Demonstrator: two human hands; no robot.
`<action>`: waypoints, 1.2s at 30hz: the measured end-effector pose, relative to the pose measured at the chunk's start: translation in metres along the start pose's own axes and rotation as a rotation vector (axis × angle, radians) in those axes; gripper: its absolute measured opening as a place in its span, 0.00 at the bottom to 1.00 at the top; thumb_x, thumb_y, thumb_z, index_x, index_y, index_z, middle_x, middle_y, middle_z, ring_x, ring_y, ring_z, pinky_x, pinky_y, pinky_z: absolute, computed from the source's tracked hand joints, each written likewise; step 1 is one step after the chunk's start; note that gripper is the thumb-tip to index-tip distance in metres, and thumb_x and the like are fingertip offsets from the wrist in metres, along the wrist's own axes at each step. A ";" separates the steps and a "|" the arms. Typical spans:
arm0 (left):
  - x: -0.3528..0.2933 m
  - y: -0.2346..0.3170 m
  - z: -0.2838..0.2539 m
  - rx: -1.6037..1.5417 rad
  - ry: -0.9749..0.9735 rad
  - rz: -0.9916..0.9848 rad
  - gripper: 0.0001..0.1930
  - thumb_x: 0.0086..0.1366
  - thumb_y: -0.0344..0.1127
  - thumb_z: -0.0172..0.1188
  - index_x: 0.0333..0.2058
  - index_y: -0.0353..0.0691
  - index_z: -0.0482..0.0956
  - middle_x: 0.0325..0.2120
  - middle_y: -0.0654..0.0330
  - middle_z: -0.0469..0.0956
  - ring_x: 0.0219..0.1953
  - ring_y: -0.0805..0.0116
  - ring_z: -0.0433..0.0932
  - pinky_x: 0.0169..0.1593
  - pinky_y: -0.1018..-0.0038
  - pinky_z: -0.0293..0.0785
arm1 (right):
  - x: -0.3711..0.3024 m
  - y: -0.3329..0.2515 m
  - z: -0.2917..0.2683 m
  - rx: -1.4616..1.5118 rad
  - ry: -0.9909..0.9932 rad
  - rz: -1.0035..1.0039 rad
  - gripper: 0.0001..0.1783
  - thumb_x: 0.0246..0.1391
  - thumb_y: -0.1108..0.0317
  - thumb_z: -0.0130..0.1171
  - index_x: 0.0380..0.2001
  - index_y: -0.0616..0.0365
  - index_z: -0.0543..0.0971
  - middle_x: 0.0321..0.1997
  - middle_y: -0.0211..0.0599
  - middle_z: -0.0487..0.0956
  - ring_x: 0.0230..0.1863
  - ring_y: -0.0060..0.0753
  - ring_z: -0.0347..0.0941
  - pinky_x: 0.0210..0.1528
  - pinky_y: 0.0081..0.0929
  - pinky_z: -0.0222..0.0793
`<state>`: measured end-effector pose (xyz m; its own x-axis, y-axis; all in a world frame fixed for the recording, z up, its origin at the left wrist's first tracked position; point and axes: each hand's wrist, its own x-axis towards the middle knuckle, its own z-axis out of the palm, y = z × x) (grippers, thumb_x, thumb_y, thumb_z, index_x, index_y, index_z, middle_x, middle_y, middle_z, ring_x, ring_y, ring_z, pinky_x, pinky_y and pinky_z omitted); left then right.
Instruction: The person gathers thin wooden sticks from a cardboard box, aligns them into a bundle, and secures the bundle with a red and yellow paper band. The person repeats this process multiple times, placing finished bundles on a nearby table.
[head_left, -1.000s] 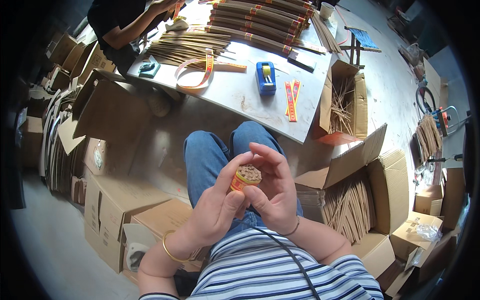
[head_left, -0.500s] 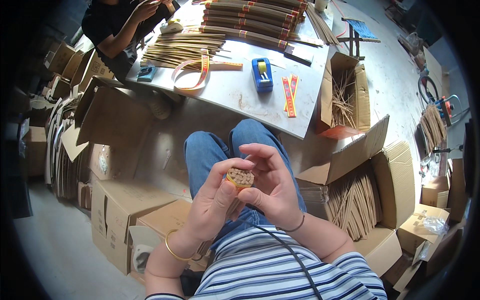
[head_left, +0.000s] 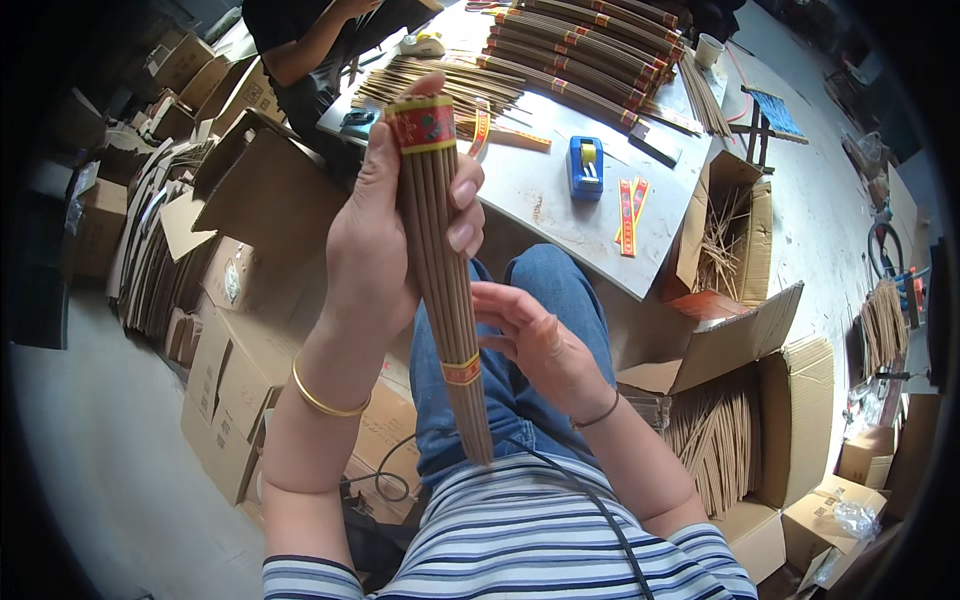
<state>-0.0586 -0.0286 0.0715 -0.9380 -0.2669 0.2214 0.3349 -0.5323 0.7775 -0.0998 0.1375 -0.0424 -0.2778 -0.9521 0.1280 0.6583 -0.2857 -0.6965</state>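
We have raised the stick bundle (head_left: pixel 440 250) since the earlier frame: its end was cupped between both hands, and now its length shows, slanting from eleven o'clock at the top to six o'clock at its lower tip. Our left hand (head_left: pixel 370 240) grips the upper half, thumb on one side and fingertips wrapped around the other. Our right hand (head_left: pixel 545 355) has come away from its cupping hold; it is partly open, fingers loosely bent, just beside the middle of the bundle, and we cannot tell whether they touch. A wide red-and-yellow band (head_left: pixel 421 125) circles the top end, and a narrower band (head_left: pixel 462 370) sits lower down. Beneath are our blue jeans (head_left: pixel 555 290).

From twelve to two o'clock stretches a pale bench (head_left: pixel 560 225). On it, a blue tape dispenser (head_left: pixel 586 175) stands at one o'clock, two crossed paper strips (head_left: pixel 628 220) lie at two, and banded bundles (head_left: pixel 570 70) are stacked at the far side. At four o'clock, an open cardboard box (head_left: pixel 805 420) holds loose sticks (head_left: pixel 712 440). At eleven, a co-worker's arm (head_left: pixel 312 45) reaches in.
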 end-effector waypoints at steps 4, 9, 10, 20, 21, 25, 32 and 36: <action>0.025 0.022 -0.018 0.027 0.219 0.152 0.27 0.71 0.60 0.38 0.48 0.39 0.64 0.28 0.62 0.67 0.27 0.74 0.68 0.36 0.78 0.70 | -0.015 -0.005 0.021 -0.301 -0.063 0.258 0.30 0.56 0.54 0.61 0.53 0.63 0.66 0.38 0.39 0.75 0.35 0.27 0.75 0.38 0.25 0.73; 0.013 -0.005 -0.046 -0.513 -0.024 0.010 0.24 0.69 0.54 0.50 0.52 0.39 0.67 0.25 0.67 0.65 0.26 0.79 0.69 0.33 0.80 0.72 | -0.023 -0.014 0.027 0.021 -0.098 0.473 0.15 0.55 0.67 0.63 0.38 0.60 0.69 0.21 0.28 0.72 0.17 0.17 0.69 0.21 0.16 0.67; 0.010 -0.016 -0.048 -0.654 -0.115 -0.047 0.23 0.70 0.52 0.50 0.51 0.39 0.68 0.23 0.68 0.64 0.24 0.80 0.69 0.32 0.80 0.72 | -0.025 -0.012 0.026 0.099 -0.091 0.476 0.14 0.55 0.67 0.63 0.38 0.60 0.69 0.20 0.28 0.72 0.17 0.17 0.69 0.20 0.17 0.67; 0.016 0.001 -0.045 -0.117 0.427 0.120 0.13 0.65 0.35 0.59 0.26 0.46 0.64 0.17 0.73 0.61 0.16 0.85 0.63 0.20 0.84 0.63 | -0.031 -0.020 0.041 -0.840 0.229 0.378 0.14 0.52 0.67 0.60 0.38 0.63 0.68 0.21 0.34 0.75 0.19 0.21 0.75 0.23 0.21 0.71; 0.015 0.001 -0.047 -0.134 0.415 0.109 0.13 0.65 0.35 0.59 0.26 0.46 0.64 0.17 0.73 0.61 0.16 0.86 0.63 0.20 0.84 0.63 | -0.029 -0.024 0.040 -0.691 0.185 0.453 0.13 0.54 0.69 0.60 0.37 0.62 0.68 0.20 0.32 0.74 0.17 0.20 0.74 0.21 0.18 0.70; 0.015 0.001 -0.050 -0.313 0.266 0.057 0.13 0.67 0.33 0.57 0.25 0.46 0.63 0.17 0.73 0.60 0.16 0.86 0.63 0.20 0.84 0.63 | -0.035 -0.018 0.020 0.002 -0.052 0.528 0.13 0.55 0.71 0.61 0.36 0.59 0.66 0.19 0.27 0.73 0.15 0.16 0.70 0.15 0.12 0.65; 0.017 0.006 -0.047 -0.243 0.285 0.079 0.13 0.66 0.33 0.58 0.25 0.46 0.64 0.17 0.73 0.60 0.16 0.85 0.62 0.20 0.84 0.63 | -0.037 -0.026 0.031 -0.282 0.070 0.554 0.12 0.53 0.70 0.62 0.35 0.60 0.68 0.19 0.28 0.73 0.16 0.17 0.72 0.17 0.14 0.67; 0.015 0.006 -0.043 -0.136 0.393 0.143 0.13 0.65 0.34 0.59 0.24 0.46 0.65 0.17 0.72 0.60 0.16 0.85 0.62 0.20 0.84 0.63 | -0.046 -0.015 0.045 -0.927 0.295 0.298 0.11 0.50 0.73 0.61 0.36 0.60 0.70 0.20 0.29 0.75 0.17 0.17 0.72 0.21 0.17 0.67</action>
<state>-0.0666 -0.0704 0.0547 -0.7847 -0.6170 0.0600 0.4926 -0.5618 0.6646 -0.0652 0.1804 -0.0062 -0.4352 -0.8698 -0.2325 -0.0377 0.2756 -0.9605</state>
